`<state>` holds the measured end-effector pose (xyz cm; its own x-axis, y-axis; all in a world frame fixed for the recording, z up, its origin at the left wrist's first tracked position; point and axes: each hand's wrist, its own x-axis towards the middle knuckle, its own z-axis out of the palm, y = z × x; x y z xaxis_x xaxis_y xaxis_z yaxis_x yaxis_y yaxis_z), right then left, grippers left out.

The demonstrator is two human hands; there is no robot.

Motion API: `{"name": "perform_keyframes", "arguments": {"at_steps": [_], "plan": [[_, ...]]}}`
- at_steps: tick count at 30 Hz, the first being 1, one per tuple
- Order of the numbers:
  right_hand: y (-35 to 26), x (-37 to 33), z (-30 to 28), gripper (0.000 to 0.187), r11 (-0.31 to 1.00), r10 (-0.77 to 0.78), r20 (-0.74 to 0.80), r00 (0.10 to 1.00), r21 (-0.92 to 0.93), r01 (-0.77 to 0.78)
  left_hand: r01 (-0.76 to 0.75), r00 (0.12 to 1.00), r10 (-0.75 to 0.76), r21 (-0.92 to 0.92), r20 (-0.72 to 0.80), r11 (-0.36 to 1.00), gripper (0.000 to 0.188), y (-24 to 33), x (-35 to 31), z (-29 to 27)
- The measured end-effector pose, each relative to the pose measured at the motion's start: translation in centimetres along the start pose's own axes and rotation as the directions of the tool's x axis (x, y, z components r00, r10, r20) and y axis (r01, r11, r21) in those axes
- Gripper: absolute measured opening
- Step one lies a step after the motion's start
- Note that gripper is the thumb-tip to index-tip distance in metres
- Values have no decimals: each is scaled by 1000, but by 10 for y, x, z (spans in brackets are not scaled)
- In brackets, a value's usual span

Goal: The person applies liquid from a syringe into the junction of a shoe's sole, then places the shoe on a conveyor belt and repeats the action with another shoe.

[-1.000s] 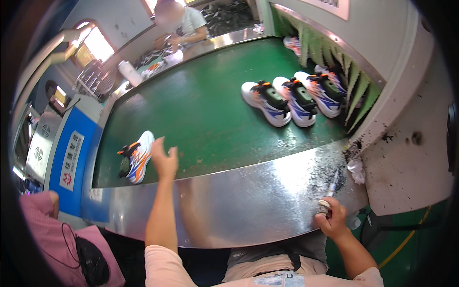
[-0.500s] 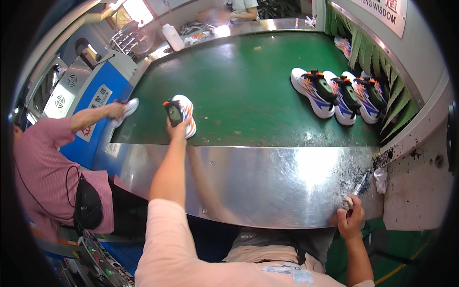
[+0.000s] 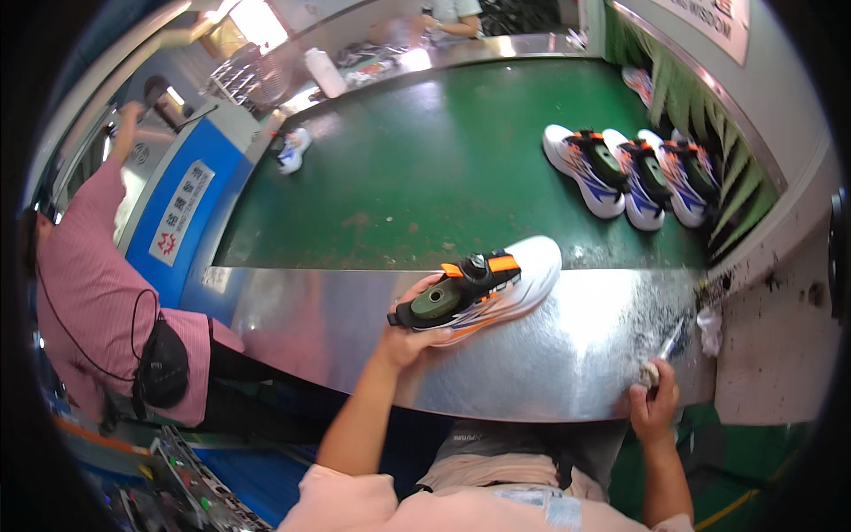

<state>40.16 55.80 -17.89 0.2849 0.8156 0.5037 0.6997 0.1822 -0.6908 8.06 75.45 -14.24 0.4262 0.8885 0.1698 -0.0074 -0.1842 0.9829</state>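
Observation:
My left hand (image 3: 401, 344) grips a sneaker (image 3: 529, 277) by its heel, fingers on the far side and thumb on the near side. It is white with orange and blue, its black collar filled by a dark green shoe last (image 3: 437, 300). The toe points right and away, above the steel edge plate (image 3: 372, 377). At the right, my right hand (image 3: 654, 412) is closed round a thin, pale pointed tool (image 3: 675, 339). A crumpled off-white wad (image 3: 650, 372) shows at its fingers. The tool's exact kind is unclear. Its tip is over black smears on the plate.
Three similar sneakers (image 3: 640, 177) stand on the green conveyor belt (image 3: 399, 168) before green curtain strips (image 3: 740, 191). Another shoe (image 3: 293, 151) lies far left. A co-worker in pink (image 3: 89, 230) stands left by a blue-and-white machine (image 3: 191, 199). White crumpled material (image 3: 709, 330) sits beside the right wall.
My left hand has brought the sneaker from the belt rightward and nearer, over the steel plate, turning its toe right. The co-worker's arm has lifted away from a shoe, now on the belt.

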Motion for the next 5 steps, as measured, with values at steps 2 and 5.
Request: {"name": "perform_keyframes", "arguments": {"at_steps": [2,5], "plan": [[-3,-5,-4,39,997,70,-4,998,18,-70,-5,982,13,41,-189,999,73,21,-21,44],[-12,5,24,42,995,94,87,992,-27,-92,106,947,-93,25,-307,994,76,6,-53,84]]}}
